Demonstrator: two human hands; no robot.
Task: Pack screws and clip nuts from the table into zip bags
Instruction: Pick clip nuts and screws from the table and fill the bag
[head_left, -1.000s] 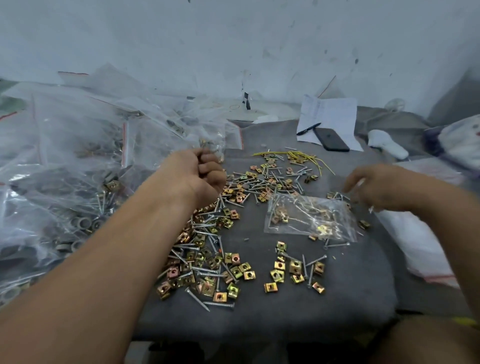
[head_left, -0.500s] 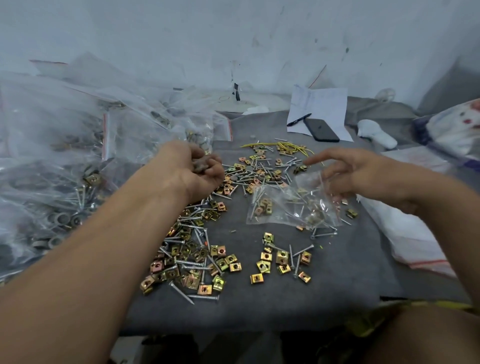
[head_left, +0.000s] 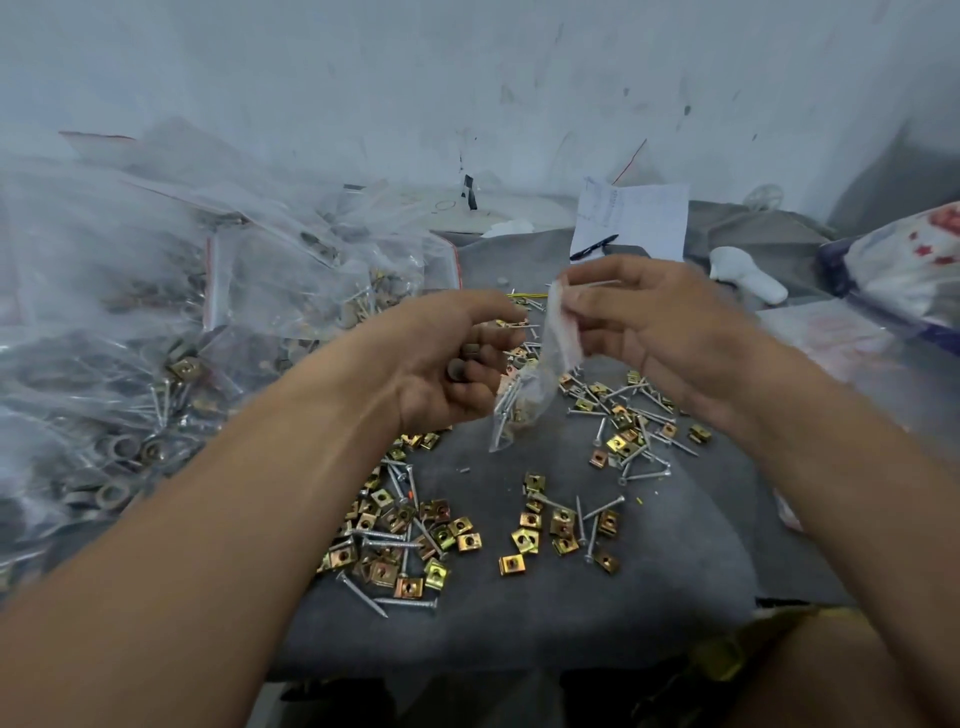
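Note:
My right hand pinches the top edge of a small clear zip bag, which hangs above the table with screws and some nuts in its bottom. My left hand is beside the bag, palm turned up, fingers curled round a few small grey round pieces. Gold clip nuts and silver screws lie scattered on the grey cloth table, in a heap under my left forearm, a small group in the middle and another under my right hand.
A big pile of filled clear bags covers the left side. At the back lie a sheet of paper with a pen, and a white object. A patterned sack sits far right.
My right hand has picked the zip bag up off the table and raised it by its top. My left hand has turned palm up and moved right, close to the bag.

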